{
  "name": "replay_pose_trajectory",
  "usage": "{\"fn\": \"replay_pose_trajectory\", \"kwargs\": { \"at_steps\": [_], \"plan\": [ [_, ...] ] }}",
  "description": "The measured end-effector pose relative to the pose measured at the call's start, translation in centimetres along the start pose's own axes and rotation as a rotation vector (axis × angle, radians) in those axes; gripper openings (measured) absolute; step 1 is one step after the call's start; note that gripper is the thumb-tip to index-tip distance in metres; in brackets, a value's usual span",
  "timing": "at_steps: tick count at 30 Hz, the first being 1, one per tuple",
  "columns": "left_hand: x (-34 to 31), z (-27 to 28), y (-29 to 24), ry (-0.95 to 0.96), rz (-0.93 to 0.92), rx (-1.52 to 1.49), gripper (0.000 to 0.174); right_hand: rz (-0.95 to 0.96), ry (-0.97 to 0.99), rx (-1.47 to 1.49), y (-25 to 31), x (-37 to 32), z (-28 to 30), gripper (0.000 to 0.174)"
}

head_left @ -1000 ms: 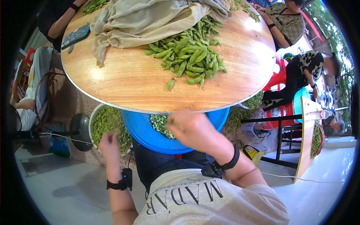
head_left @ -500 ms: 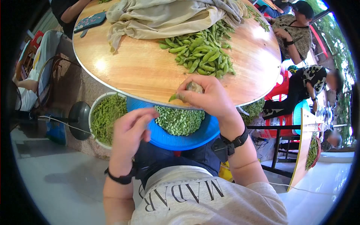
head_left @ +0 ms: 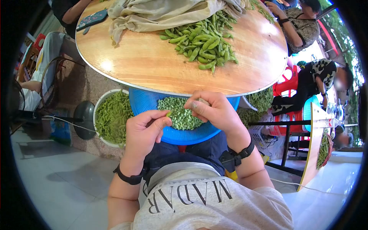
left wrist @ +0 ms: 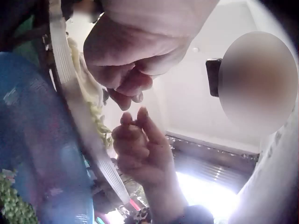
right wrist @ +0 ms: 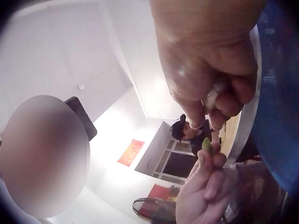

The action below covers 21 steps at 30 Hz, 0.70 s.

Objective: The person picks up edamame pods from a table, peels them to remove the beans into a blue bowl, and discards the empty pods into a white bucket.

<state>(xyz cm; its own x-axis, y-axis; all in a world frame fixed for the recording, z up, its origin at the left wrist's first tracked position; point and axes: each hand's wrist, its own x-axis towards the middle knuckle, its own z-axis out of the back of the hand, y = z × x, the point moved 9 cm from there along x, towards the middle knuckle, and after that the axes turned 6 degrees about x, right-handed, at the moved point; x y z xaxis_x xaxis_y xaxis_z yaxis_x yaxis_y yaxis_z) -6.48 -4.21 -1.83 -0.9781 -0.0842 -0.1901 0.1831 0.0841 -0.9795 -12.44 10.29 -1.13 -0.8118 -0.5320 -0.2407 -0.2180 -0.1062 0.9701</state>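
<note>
Between thumb and forefinger my left hand (head_left: 142,130) pinches a small green soybean pod (head_left: 168,114), which also shows in the right wrist view. Facing it, my right hand (head_left: 215,112) has its fingers curled around a pale rounded thing (right wrist: 217,95) mostly hidden in the palm; what it is I cannot tell. Both hands hover above a blue basket (head_left: 184,139), fingertips a short way apart. Shelled green soybeans (head_left: 178,112) lie heaped inside the basket. On the round wooden table (head_left: 153,73) rests a pile of whole soybean pods (head_left: 209,40).
The table edge stands just beyond the hands. A beige cloth (head_left: 153,19) and a dark patterned flat case (head_left: 92,20) lie on the table. At the left, a white-rimmed tub (head_left: 113,115) is full of green matter. Other people sit around, one (head_left: 301,27) at the table's far right.
A lone pod left the table near its edge. My right hand held a green pod there half a second ago and has drawn back; a green pod is now in my left fingertips. The left hand came in from the left.
</note>
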Motion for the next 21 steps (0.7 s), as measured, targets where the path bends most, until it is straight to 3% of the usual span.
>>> {"fn": "replay_pose_trajectory", "kwargs": {
  "at_steps": [2,5,8,12,21],
  "plan": [
    [-0.1,0.0,-0.2,-0.06,-0.031,0.041,0.015,0.047,0.032,-0.084,1.0,-0.2,-1.1,0.022],
    [-0.6,-0.3,-2.0,-0.105,-0.268,0.308,0.016,-0.032,0.124,0.067,0.7,-0.4,-2.9,0.021],
    [-1.0,0.0,-2.6,-0.153,-0.38,0.398,0.016,-0.087,0.144,0.247,-0.8,-0.3,-3.4,0.024],
    [-1.5,-0.5,-3.8,-0.16,-0.47,0.537,0.016,-0.136,0.166,0.255,-1.1,-0.4,-4.5,0.032],
    [-2.3,-0.7,-4.3,-0.182,-0.593,0.63,0.016,-0.154,0.148,0.175,-1.3,-0.2,-5.2,0.027]
  ]
}}
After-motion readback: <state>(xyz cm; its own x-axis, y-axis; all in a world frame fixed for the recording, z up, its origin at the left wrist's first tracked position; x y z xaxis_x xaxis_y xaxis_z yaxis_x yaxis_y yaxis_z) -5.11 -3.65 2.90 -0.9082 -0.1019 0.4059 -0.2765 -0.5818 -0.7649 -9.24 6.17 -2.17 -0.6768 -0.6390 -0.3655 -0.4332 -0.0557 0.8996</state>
